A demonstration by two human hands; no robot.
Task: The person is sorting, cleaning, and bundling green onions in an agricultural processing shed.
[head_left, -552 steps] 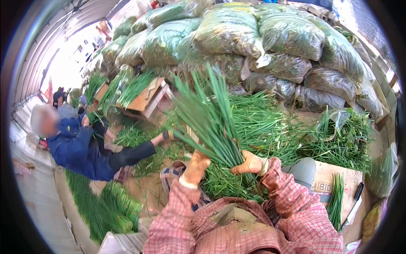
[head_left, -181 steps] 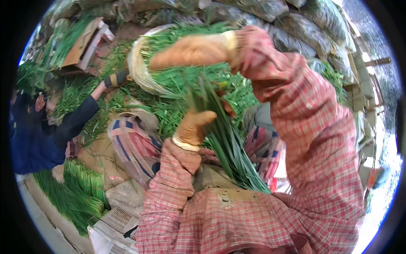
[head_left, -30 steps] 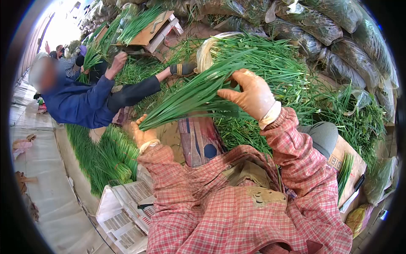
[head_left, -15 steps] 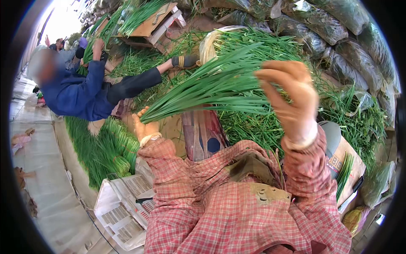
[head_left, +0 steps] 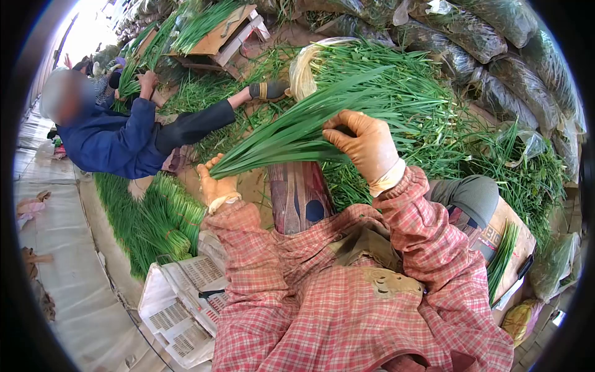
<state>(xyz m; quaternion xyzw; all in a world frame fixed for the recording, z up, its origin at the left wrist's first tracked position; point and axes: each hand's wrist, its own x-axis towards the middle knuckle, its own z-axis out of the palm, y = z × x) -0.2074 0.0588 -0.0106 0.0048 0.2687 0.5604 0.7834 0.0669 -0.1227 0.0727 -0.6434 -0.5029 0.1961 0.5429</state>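
A fanned bunch of garlic chives [head_left: 282, 133] slants up and right across the middle of the view. My left hand [head_left: 218, 184], in a tan rubber glove, is closed round its lower end. My right hand [head_left: 369, 146], gloved alike, is at the bunch's leafy side, thumb and forefinger curled into a pinch on leaves near the edge. Its fingertips partly cover those leaves. Beyond the bunch lies a large heap of loose chives [head_left: 427, 93], partly in a clear plastic bag [head_left: 304, 77].
Tied chive bundles [head_left: 170, 226] lie at left beside a printed white carton [head_left: 180, 310]. A co-worker in a blue jacket [head_left: 118, 142] sits at upper left, leg stretched inward. Filled plastic bags [head_left: 458, 43] are stacked at upper right. A small chive bunch [head_left: 505, 257] rests on cardboard at right.
My right hand has moved left and down from the leaf tips to the side of the bunch, its fingers closing. My left hand keeps its hold, nearly still.
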